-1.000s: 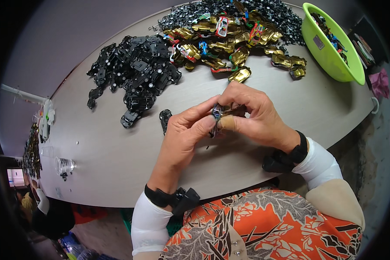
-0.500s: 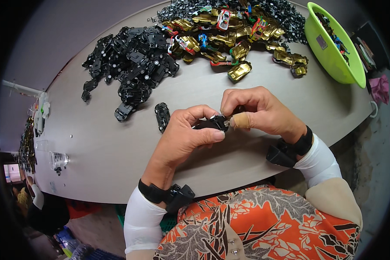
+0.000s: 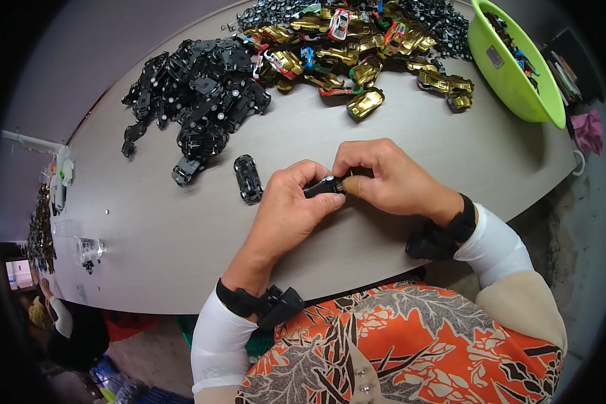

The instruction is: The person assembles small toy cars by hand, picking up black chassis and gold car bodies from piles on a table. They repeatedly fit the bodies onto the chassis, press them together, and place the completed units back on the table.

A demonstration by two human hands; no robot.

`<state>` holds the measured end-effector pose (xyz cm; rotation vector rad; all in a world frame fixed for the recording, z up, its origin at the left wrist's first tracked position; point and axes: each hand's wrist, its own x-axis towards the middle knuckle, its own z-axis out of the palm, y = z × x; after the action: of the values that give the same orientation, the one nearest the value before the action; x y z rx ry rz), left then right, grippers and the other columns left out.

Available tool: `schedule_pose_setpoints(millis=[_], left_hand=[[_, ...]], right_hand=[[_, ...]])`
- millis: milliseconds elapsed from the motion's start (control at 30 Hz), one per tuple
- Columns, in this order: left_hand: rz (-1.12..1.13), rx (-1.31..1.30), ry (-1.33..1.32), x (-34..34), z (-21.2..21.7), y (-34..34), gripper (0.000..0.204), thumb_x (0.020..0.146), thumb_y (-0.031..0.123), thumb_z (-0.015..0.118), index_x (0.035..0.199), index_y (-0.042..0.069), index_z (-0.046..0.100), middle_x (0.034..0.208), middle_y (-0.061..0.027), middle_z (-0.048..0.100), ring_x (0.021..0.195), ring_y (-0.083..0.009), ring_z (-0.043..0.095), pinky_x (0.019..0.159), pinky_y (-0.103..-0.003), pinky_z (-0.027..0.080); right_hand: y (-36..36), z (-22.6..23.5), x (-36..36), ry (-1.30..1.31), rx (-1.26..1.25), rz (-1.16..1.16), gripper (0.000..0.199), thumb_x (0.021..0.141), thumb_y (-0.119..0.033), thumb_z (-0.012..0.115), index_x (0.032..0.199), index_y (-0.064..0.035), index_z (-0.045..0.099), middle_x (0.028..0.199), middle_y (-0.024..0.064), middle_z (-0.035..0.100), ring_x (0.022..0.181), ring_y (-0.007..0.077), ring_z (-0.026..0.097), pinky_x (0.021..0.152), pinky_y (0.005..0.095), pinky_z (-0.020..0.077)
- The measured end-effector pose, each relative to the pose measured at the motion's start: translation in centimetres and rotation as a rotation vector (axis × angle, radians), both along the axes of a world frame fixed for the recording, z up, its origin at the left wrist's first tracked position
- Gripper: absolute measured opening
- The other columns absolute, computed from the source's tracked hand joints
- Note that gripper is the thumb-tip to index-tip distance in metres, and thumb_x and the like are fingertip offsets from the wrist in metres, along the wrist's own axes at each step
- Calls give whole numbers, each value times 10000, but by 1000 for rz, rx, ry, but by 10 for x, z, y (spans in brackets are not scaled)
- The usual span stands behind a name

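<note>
Counter (image 3: 148, 222), bearing a green basin (image 3: 508, 91), lies beneath your left hand (image 3: 283, 209) and right hand (image 3: 394, 178), which meet with knuckles arched. The basin's label (image 3: 495, 57) is too small to read. Your left fingers pinch a black toy-car part (image 3: 320, 189) between the hands; your right fingers curl at its end, their grip hidden.

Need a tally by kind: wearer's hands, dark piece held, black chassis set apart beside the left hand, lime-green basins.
Wearer's hands, left hand and right hand: 2
Dark held piece, partly hidden: 1
Black chassis set apart: 1
Lime-green basin: 1
Total: 5
</note>
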<state>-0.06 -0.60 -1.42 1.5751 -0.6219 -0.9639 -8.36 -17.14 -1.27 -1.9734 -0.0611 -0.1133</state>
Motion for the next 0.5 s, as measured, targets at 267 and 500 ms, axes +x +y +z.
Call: schedule_pose_setpoints(millis=[267, 500], left_hand=[[227, -295, 348, 21, -2, 8, 267, 759, 36, 628, 1015, 19, 555, 787, -19, 574, 609, -84, 548, 505, -200, 436], [168, -315, 431, 19, 2, 7, 250, 808, 76, 622, 1028, 32, 513, 835, -45, 599, 680, -96, 581, 555, -204, 476]], right_hand=[[-8, 22, 3, 327, 531, -45, 112, 749, 1, 584, 859, -7, 605, 736, 1, 577, 668, 61, 521, 598, 213, 425], [-14, 15, 1, 25, 416, -76, 93, 746, 46, 587, 833, 18, 577, 782, 30, 562, 684, 87, 549, 579, 220, 455]])
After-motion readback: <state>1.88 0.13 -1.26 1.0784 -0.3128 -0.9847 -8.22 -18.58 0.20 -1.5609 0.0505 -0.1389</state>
